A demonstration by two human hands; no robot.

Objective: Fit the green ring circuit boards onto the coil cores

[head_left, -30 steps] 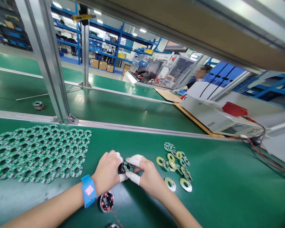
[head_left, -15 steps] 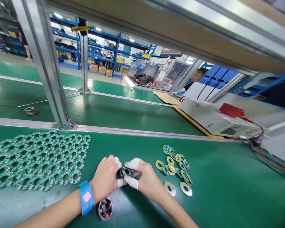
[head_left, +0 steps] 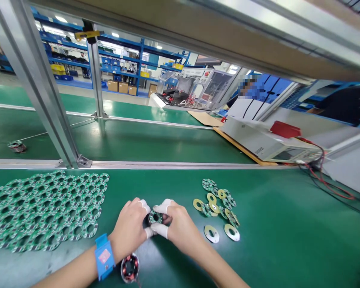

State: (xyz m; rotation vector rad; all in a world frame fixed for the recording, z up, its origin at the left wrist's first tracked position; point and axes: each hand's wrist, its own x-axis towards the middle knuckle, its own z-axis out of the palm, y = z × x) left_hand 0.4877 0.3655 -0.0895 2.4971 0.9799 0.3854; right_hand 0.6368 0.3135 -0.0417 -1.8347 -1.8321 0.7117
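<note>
- Right hand [head_left: 181, 226] pinches a small green ring [head_left: 151, 218] by its edge, thumb on the near side and finger on the far side.
- Left hand [head_left: 128, 226] has its finger and thumb closed on a dark part [head_left: 147, 221] just beside the ring. Most of that part is hidden, so I can't tell its shape.
- Both hands hold these things over the middle of the green surface [head_left: 276, 224].
- The ring's flat face looks up and back at the person. It is round, so it has no long side; the line through its hole tips up.
- White finger covers [head_left: 160, 230] may be slippery, so a weak pinch could let the ring slide. Pushing harder on one side could tip it.
- Near the left wrist, a copper coil [head_left: 130, 268] lies with its wire out. A low arm could bump it or catch the wire.
- Loose rings [head_left: 211, 209] lie right of the right hand; a wide swing could scatter them.
</note>
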